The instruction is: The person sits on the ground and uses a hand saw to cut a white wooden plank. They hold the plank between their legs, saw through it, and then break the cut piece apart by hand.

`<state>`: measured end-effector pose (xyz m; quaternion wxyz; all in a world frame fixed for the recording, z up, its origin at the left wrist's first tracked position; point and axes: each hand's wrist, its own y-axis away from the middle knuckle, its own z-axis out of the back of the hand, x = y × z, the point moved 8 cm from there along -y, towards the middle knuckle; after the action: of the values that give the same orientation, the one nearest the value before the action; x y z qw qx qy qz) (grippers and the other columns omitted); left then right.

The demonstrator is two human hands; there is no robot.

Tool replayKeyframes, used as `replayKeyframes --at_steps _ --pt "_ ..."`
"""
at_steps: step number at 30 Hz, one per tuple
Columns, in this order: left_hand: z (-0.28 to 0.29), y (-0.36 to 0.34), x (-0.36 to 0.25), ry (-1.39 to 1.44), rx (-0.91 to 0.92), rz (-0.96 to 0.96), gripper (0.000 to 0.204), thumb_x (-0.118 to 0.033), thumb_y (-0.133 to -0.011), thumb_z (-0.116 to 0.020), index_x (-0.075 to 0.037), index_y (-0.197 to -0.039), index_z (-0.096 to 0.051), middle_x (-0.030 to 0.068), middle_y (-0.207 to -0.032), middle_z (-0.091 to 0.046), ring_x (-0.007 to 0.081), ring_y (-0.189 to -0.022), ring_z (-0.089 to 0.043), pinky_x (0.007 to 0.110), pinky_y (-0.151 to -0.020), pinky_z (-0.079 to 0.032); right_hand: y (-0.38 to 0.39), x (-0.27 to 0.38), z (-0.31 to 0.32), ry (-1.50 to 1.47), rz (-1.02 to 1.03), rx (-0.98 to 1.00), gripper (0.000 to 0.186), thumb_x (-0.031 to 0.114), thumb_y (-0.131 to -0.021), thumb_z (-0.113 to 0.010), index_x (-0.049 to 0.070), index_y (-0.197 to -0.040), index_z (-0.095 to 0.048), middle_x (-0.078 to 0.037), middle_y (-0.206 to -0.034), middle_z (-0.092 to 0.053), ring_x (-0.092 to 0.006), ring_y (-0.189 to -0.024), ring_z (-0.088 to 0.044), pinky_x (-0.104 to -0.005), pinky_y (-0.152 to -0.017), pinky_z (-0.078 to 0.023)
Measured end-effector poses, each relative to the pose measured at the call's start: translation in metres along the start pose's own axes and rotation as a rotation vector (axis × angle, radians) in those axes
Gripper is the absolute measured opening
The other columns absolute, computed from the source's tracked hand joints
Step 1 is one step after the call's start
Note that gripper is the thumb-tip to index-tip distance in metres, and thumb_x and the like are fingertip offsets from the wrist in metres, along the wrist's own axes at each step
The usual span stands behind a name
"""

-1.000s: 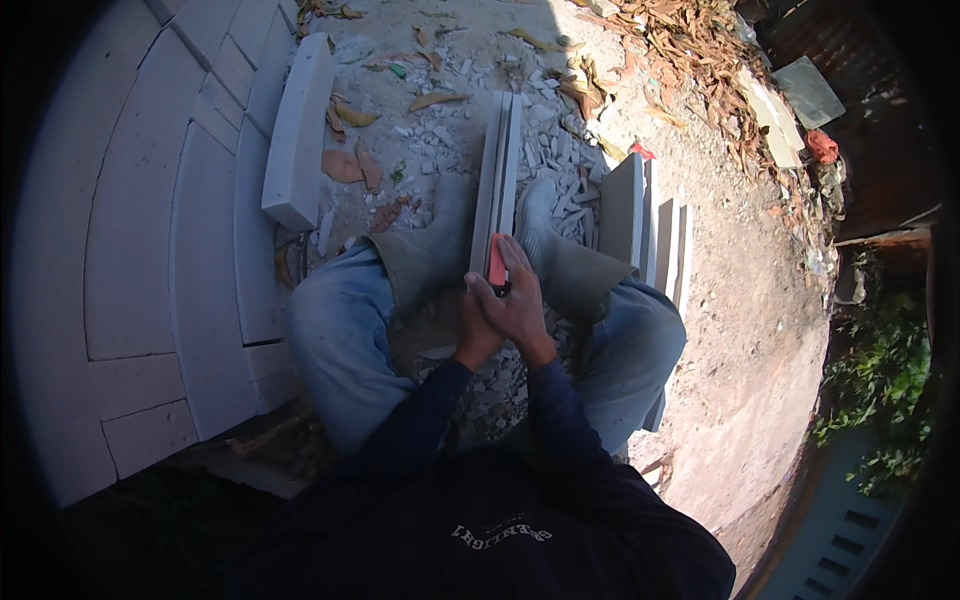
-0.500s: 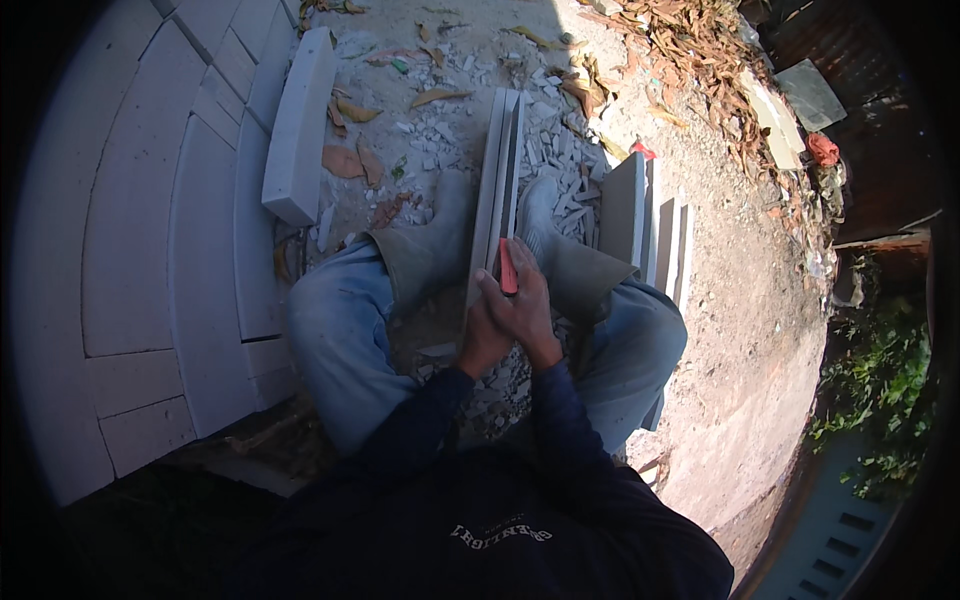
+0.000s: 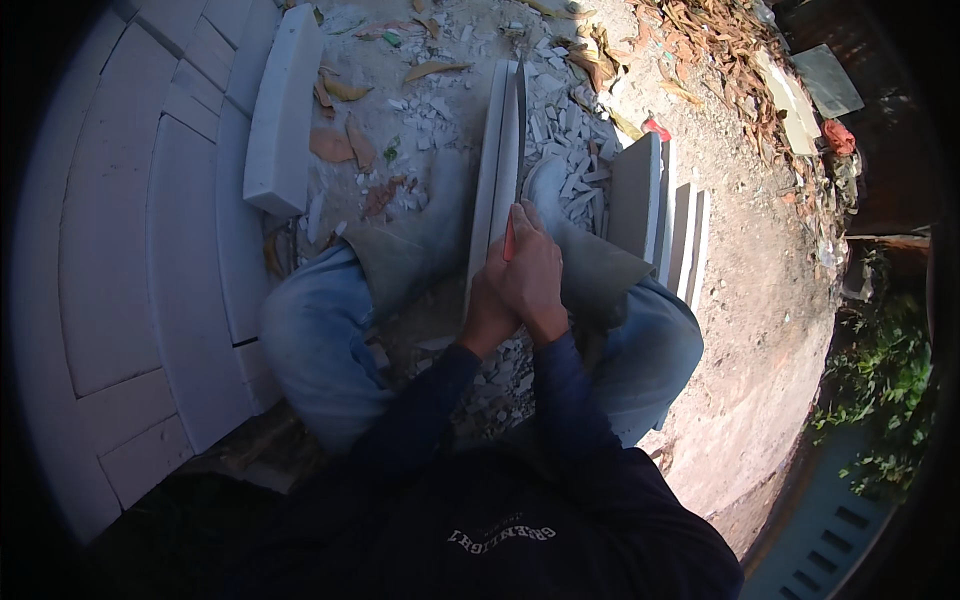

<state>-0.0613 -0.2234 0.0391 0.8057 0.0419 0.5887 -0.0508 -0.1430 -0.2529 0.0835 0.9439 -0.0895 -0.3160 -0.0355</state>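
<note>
My right hand (image 3: 535, 270) is closed round the red handle of a handsaw (image 3: 521, 130). Its long dark blade is seen nearly edge-on, pointing away from me. Pressed against it, my left hand (image 3: 490, 305) is closed at the same grip, its fingers mostly hidden. Along the left side of the blade stands a long pale grey block (image 3: 490, 170), held upright between my boots; the blade runs along its top, and a narrow gap shows there. How deep the blade sits in the block cannot be made out.
A loose pale block (image 3: 284, 110) lies beside stacked blocks (image 3: 110, 230) at the left. Several thin slabs (image 3: 636, 190) stand on edge beyond my right knee. Broken pale chips (image 3: 570, 150) cover the ground round my boots. Dry leaves (image 3: 700, 60) lie at the far right.
Both hands and the saw have moved slightly away from me along the block, and the blade's tip now reaches past the block's far end. The view has shifted a little.
</note>
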Motion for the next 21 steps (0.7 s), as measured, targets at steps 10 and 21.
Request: replayKeyframes --at_steps 10,21 --pt "0.007 0.021 0.041 0.033 0.004 0.080 0.062 -0.029 -0.087 -0.077 -0.003 -0.136 -0.049 0.0236 -0.123 -0.065 0.0404 -0.116 -0.065 0.044 -0.093 -0.052 0.024 0.000 -0.025 -0.114 -0.091 0.102 0.058 0.015 -0.088 -0.058 -0.011 -0.138 -0.050 -0.034 -0.141 -0.052 -0.0473 -0.122 -0.060 -0.0482 -0.102 -0.051" --pt "0.010 -0.018 0.029 -0.120 0.012 0.073 0.049 -0.026 -0.088 -0.075 -0.004 -0.126 -0.053 0.0241 -0.108 -0.070 0.0422 -0.105 -0.067 0.048 -0.085 -0.054 -0.013 -0.007 -0.030 -0.077 -0.014 -0.006 0.054 0.012 -0.085 -0.058 -0.013 -0.133 -0.055 -0.036 -0.137 -0.055 -0.0504 -0.110 -0.064 -0.0489 -0.098 -0.053"
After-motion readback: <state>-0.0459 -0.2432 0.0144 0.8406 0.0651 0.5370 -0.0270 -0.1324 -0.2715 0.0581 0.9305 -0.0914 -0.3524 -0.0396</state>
